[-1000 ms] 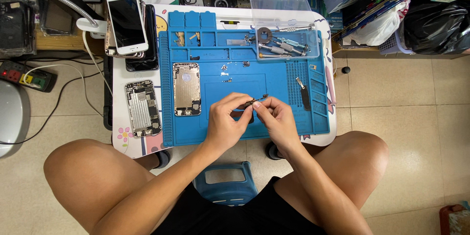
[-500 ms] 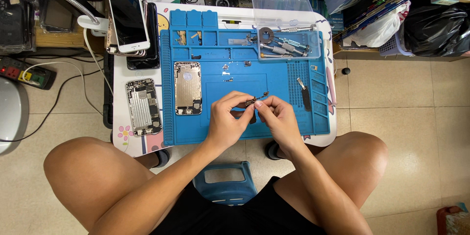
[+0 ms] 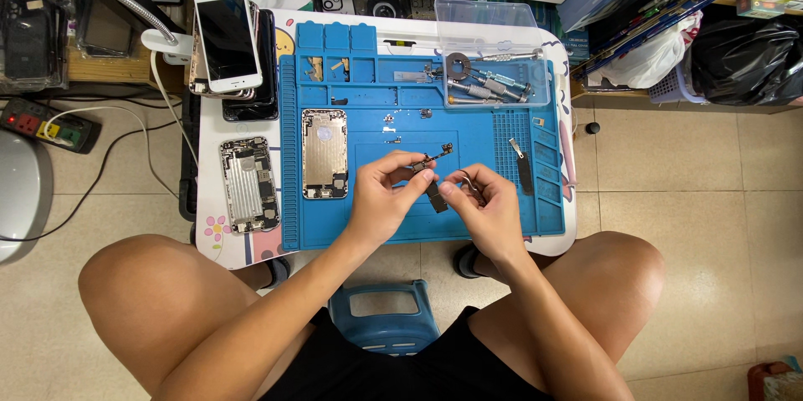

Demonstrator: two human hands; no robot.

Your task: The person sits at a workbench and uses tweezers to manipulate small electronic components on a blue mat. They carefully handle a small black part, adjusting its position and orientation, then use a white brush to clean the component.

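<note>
Here a small dark board (image 3: 433, 192) with a thin flex sits pinched between left hand (image 3: 386, 196) and right hand (image 3: 489, 209), above the blue mat (image 3: 502, 225) at centre. At nine o'clock lies a stripped phone shell (image 3: 324, 153); reassembly looks undone. The right hand's tool is hard to make out.

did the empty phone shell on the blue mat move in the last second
No. The phone shell lies in the same spot on the blue mat, beside its left edge and below the small compartments, as in both earlier views.
</note>
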